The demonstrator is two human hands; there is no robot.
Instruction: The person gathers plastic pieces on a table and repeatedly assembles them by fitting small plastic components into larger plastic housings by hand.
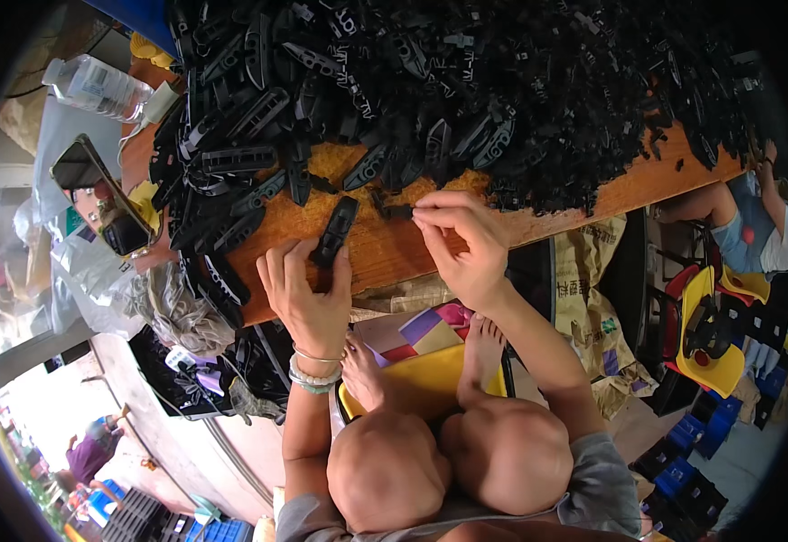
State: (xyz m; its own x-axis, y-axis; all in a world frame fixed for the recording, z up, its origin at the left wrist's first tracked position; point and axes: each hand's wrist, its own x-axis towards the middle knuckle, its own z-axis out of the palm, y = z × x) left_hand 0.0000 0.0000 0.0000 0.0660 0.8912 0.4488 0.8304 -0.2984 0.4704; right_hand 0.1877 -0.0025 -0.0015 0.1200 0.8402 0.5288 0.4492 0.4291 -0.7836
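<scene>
My left hand (pixel 308 289), with bracelets at its wrist, grips an elongated black plastic part (pixel 336 228) between thumb and fingers, just over the near edge of the wooden table (pixel 385 253). To its right, the thumb and fingers of my right hand (pixel 466 242) are pinched together. At their tips is a small black plastic piece (pixel 399 212), partly hidden by the fingers. Beyond both hands lies a big heap of black plastic parts (pixel 466 90), with longer, boat-shaped pieces at the left and smaller ones toward the right.
On the left are a smartphone (pixel 105 194), a clear plastic bottle (pixel 96 88) and crumpled plastic bags (pixel 172 307). Below the table edge stands a black-lined container of parts (pixel 204 370). A yellow bin (pixel 421 375) is by my feet. Another person (pixel 750 221) sits at the far right, near a yellow chair (pixel 705 334).
</scene>
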